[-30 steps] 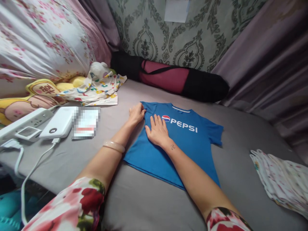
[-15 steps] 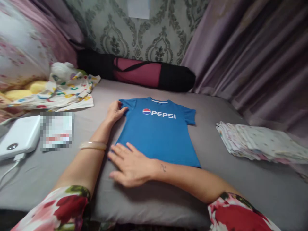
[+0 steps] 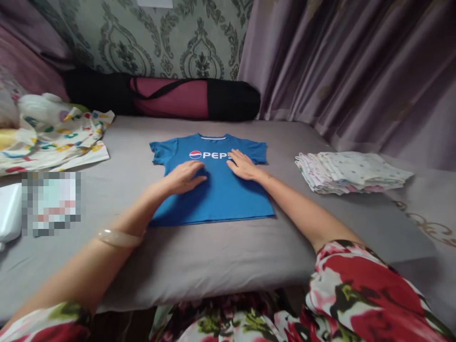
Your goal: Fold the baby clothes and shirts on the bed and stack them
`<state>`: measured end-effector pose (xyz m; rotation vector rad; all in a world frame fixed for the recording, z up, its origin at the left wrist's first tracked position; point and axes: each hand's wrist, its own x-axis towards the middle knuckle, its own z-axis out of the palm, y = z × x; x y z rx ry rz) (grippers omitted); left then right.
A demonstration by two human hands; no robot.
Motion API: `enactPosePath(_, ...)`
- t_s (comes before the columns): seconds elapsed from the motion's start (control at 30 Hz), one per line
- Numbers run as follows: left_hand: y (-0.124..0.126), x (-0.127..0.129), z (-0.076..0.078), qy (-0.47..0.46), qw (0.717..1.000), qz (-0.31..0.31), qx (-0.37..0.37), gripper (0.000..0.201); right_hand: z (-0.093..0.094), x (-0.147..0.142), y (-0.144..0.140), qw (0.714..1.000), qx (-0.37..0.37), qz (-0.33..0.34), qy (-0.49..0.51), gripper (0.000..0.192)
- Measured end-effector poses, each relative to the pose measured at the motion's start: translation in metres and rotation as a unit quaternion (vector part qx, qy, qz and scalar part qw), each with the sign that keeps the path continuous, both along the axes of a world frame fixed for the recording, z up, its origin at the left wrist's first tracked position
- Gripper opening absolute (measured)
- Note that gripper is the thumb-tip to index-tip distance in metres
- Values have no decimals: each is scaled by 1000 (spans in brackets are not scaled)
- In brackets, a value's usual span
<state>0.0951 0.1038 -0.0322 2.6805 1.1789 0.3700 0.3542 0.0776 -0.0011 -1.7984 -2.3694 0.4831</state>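
— Where best to press on the blue short-sleeved fabric T-shirt (image 3: 221, 199), laid out on the grey bedsheet (image 3: 117, 180)?
— Probably outward, using the right hand (image 3: 244, 166), spread over the white printed lettering (image 3: 213, 155), and the left hand (image 3: 183, 178), half open (contact hard to tell).
— And that 1 rumpled blue sleeve (image 3: 162, 151)?
— Flatten gently, without skewing the hem (image 3: 213, 219).

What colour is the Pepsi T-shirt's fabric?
The Pepsi T-shirt is blue, seen best in the head view.

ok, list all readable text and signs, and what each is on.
"PEPS", S partly covered: blue T-shirt, beside round red-white-blue logo; right hand hides any further letters.
Pixelated patch: unreadable.
Patterned cloth: print too blurred to read.
Wrist mark: too small to read.
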Motion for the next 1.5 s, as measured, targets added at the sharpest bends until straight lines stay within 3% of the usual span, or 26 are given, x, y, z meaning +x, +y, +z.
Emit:
enactPosePath(0.1, -22, 25, -12, 53, 998, -20, -24, 67, -21, 11, 7, 999, -4, -10, -37, 64)
enactPosePath(0.23, -42, 18, -23, 93, 995, -15, -28, 74, -30, 16, -26, 998, 14, 45, -46, 63)
enactPosePath(0.63, -83, -18, -9, 105, 991, -63, -46, 70, -13, 42, -127, 985, 8, 172, 7, 55)
enactPosePath(0.83, -109, -22, -2, 126, 988, -88, -26, 52, -7, 51, -167, 983, 7, 184, 22, 54)
enactPosePath(1.07, -139, -29, 11, 133, 980, -138, -56, 62, 12, 55, -192, 980, -67, 167, 82, 57)
enactPosePath(1.17, -131, -32, 24, 129, 975, -148, -102, 60, 19, 62, -193, 973, -93, 155, 144, 47)
enactPosePath(1.3, -90, -13, 46, 76, 978, -133, -140, 44, 11, 69, -171, 968, -64, 123, 210, 34)
enactPosePath(1.4, -45, 27, 53, 11, 987, -109, -121, 50, -4, 64, -138, 982, 17, 71, 177, 39)
enactPosePath(1.5, 8, 80, 43, -36, 991, -88, -91, 52, -14, 52, -107, 989, 64, 83, 108, 46)
